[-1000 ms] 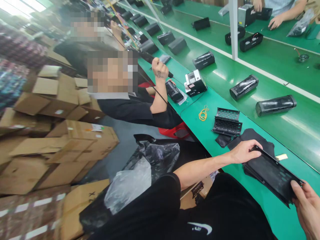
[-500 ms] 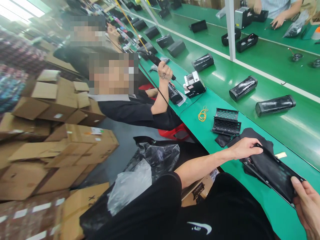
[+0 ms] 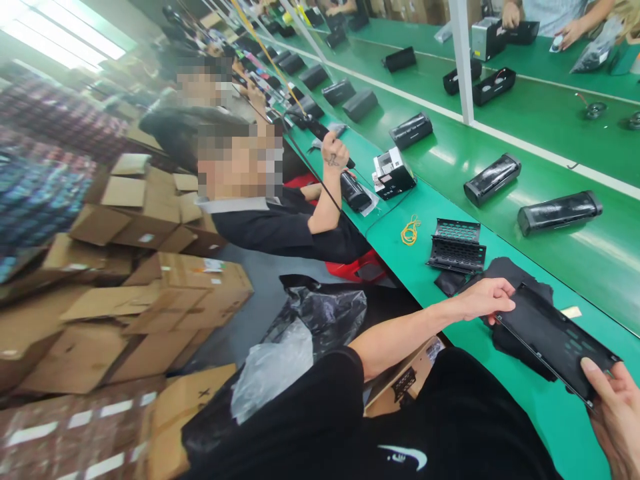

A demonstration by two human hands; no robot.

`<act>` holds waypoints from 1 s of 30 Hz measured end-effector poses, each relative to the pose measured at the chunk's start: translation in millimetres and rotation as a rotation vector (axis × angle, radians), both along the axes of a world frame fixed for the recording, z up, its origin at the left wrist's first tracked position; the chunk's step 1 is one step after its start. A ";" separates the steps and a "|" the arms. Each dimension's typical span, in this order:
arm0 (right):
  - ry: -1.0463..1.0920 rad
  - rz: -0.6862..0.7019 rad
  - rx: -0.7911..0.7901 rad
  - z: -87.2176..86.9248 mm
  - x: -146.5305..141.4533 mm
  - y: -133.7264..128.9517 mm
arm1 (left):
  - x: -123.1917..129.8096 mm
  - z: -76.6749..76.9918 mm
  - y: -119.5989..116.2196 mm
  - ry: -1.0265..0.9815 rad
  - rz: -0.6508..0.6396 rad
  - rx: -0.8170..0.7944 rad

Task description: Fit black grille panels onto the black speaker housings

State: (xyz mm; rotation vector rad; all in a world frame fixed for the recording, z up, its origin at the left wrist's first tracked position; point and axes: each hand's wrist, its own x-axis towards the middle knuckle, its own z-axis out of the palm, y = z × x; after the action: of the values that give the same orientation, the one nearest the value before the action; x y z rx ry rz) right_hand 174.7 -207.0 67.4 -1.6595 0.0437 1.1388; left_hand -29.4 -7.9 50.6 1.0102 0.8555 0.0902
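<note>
A black perforated panel (image 3: 555, 340) with dark cloth along its inner face is held between both of my hands over the green table. My left hand (image 3: 493, 298) pinches its upper left end. At the lower right end, my right hand (image 3: 607, 393) grips it, thumb on the inner face. Black cloth pieces (image 3: 520, 273) lie beneath and behind the panel. Two more perforated black panels (image 3: 457, 255) rest on the table to the left of the cloth, near a yellow looped cord (image 3: 410, 230).
Black speaker housings (image 3: 560, 212) lie on the green belt (image 3: 545, 140). A person (image 3: 333, 160) on the left holds a hanging driver tool beside a silver-and-black box (image 3: 394, 173). Cardboard boxes (image 3: 200, 293) fill the floor at left; a white post (image 3: 461, 60) stands behind.
The held panel has tilted, so its inner face shows flatter and more fully. My left hand's fingers have shifted at its end. The whole view has moved slightly left.
</note>
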 end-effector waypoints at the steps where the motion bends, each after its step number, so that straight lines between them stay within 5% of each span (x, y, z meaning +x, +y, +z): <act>1: 0.016 -0.002 0.001 -1.0 0.2 1.1 | -1.2 -0.3 -1.2 -0.015 0.002 -0.026; 6: 0.001 0.018 -0.011 -2.5 1.3 0.1 | -2.9 -1.1 -4.4 -0.060 -0.019 -0.107; 18: -0.138 0.092 -0.075 -20.5 16.8 -12.2 | 16.1 13.3 -12.7 0.051 -0.021 0.189; 30: -0.104 0.011 -0.083 -26.4 16.0 -7.1 | 21.0 -1.7 -13.0 -0.006 -0.014 0.222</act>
State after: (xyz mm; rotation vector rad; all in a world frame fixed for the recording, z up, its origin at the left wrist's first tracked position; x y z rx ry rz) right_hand 190.6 -214.1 41.1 -1.7922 0.0159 1.0699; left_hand -8.4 -20.9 49.0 1.2226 0.8456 0.1789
